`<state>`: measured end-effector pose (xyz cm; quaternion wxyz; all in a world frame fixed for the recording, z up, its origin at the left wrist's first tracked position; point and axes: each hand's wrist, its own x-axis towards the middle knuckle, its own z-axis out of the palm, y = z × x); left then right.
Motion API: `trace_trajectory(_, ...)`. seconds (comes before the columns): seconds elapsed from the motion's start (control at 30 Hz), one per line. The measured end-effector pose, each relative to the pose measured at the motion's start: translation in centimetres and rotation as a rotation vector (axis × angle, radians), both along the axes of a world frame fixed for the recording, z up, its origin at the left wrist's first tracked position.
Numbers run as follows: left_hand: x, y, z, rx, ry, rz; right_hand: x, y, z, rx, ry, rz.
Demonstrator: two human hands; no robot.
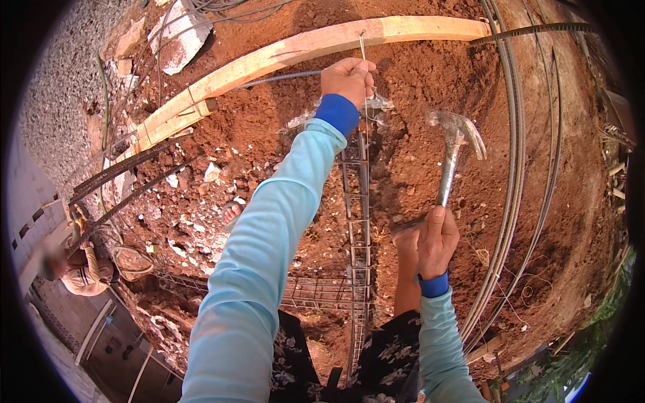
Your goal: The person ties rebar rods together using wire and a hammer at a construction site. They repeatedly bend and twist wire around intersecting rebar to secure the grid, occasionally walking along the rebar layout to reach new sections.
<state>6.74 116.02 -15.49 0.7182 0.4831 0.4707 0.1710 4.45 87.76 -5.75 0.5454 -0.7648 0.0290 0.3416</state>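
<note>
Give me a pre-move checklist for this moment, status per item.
1. Hammer held: ok, right hand wraps the handle of the claw hammer.
2. Hammer head apart from left hand: ok, there is a gap between them.
3. Thin line held: ok, left fingers pinch it beside the wooden beam.
4. Line secured to beam: cannot tell, the upper end is too small to read.
5. Hand protection: not ok, both hands are bare.
6. Foot protection: not ok, toes show on one foot.

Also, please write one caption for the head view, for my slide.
Left hand holds a thin line near a wooden beam; right hand grips a claw hammer over red soil.
</note>
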Motion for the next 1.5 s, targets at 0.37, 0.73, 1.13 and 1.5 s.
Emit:
trace_trajectory(0.37, 1.2, 0.2, 0.8, 0.145, 0.009, 0.139, -1.2, -1.6, -1.2, -0.003, -0.014, 0.068)
trace_trajectory(0.73, 1.8, 0.5, 1.5, 0.116, -0.039, 0.216, -1.0, -1.0, -1.1, 0.039, 0.052, 0.016)
trace_trajectory(1.13, 0.8, 1.0, 2.3, -0.009, 0.123, -0.006, 0.1, -0.9, -0.4, 0.049, 0.253, -0.036)
trace_trajectory(1.5, 1.5, 2.2, 0.8, 0.228, 0.324, 0.045, 0.0, -7.2, -2.8, -0.058, 0.248, -0.022)
